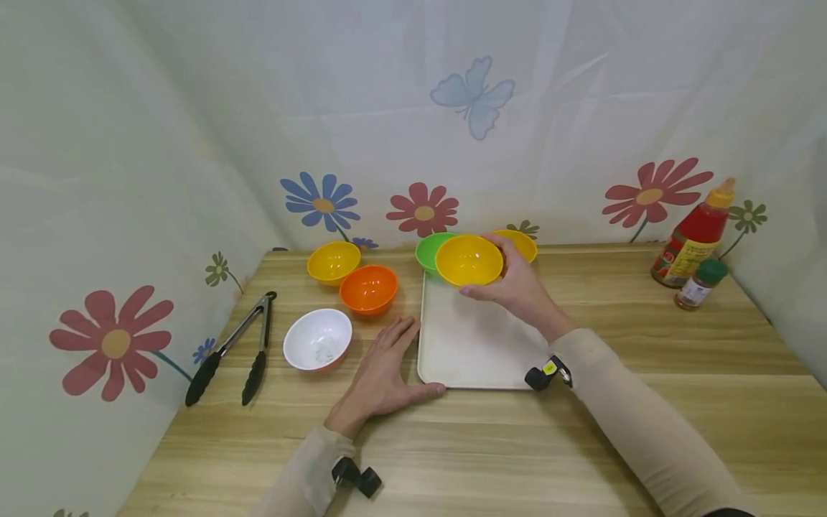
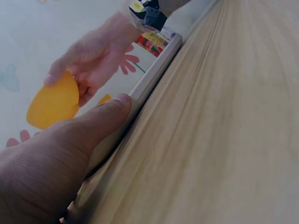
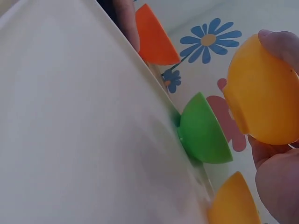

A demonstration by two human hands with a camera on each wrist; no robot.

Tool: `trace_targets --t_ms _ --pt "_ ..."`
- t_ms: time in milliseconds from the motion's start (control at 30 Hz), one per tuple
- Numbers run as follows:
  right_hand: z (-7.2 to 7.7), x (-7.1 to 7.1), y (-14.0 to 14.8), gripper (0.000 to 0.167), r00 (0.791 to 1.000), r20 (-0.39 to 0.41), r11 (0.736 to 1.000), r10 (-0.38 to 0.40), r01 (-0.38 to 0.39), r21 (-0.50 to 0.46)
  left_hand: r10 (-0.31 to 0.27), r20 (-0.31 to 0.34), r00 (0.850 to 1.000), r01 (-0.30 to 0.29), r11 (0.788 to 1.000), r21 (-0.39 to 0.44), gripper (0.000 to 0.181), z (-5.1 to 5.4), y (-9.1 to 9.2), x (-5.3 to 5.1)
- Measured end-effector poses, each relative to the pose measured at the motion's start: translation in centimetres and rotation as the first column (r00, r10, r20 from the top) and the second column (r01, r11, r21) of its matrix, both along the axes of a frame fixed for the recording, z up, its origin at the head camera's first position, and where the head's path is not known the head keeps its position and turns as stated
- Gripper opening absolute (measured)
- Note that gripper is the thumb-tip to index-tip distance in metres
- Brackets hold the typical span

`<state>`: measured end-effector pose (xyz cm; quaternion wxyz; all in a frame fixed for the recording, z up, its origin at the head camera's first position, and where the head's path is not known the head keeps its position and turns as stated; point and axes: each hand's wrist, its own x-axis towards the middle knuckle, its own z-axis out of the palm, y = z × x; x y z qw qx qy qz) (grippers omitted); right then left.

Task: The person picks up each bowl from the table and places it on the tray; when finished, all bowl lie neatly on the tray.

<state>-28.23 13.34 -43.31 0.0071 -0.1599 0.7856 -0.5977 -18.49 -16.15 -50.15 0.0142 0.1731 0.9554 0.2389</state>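
My right hand (image 1: 522, 291) grips a yellow bowl (image 1: 469, 262) by its right side, thumb in front, and holds it above the far part of a white tray (image 1: 478, 345). In the right wrist view the lifted bowl (image 3: 264, 93) hangs clear of the tray. My left hand (image 1: 385, 373) lies at the tray's near left corner, fingers extended along its left side; its thumb (image 2: 110, 114) rests against the near rim. By the tray's far edge stand a green bowl (image 1: 428, 253) and another yellow bowl (image 1: 526, 246), partly hidden by the right hand.
Left of the tray stand a third yellow bowl (image 1: 333, 263), an orange bowl (image 1: 369, 289) and a white-lined bowl (image 1: 318, 339). Tongs (image 1: 232, 345) lie at the far left. A red sauce bottle (image 1: 694, 240) and green-capped jar (image 1: 701, 285) stand at right. Patterned curtains enclose the table.
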Motion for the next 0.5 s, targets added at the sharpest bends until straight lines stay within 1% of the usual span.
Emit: trace_targets --t_ms 67,167,267,367,500 --pt "-0.4 0.1 -0.4 0.108 1.000 0.016 1.000 -0.008 0.007 0.029 -0.001 -0.003 1.000 0.001 1.000 -0.002 0.128 0.0 0.0 0.0" --pt "-1.0 0.1 -1.0 0.109 0.999 0.037 0.999 0.004 -0.006 0.033 -0.002 -0.003 1.000 0.002 1.000 -0.007 0.128 0.0 0.1 -0.1" --pt "-1.7 0.0 -1.4 0.108 0.997 0.054 0.999 0.047 -0.048 0.015 -0.001 0.001 1.000 0.001 1.000 -0.003 0.128 0.0 0.1 -0.1" --pt "-2.3 -0.1 -1.9 0.108 0.995 0.055 0.996 0.084 -0.085 0.016 0.000 0.001 1.000 0.000 1.000 0.000 0.127 0.0 0.1 -0.1" --pt "-2.9 -0.1 -2.5 0.107 0.993 0.050 0.993 0.103 -0.106 0.057 -0.001 -0.005 1.000 0.001 1.000 -0.001 0.127 -0.1 0.0 -0.1"
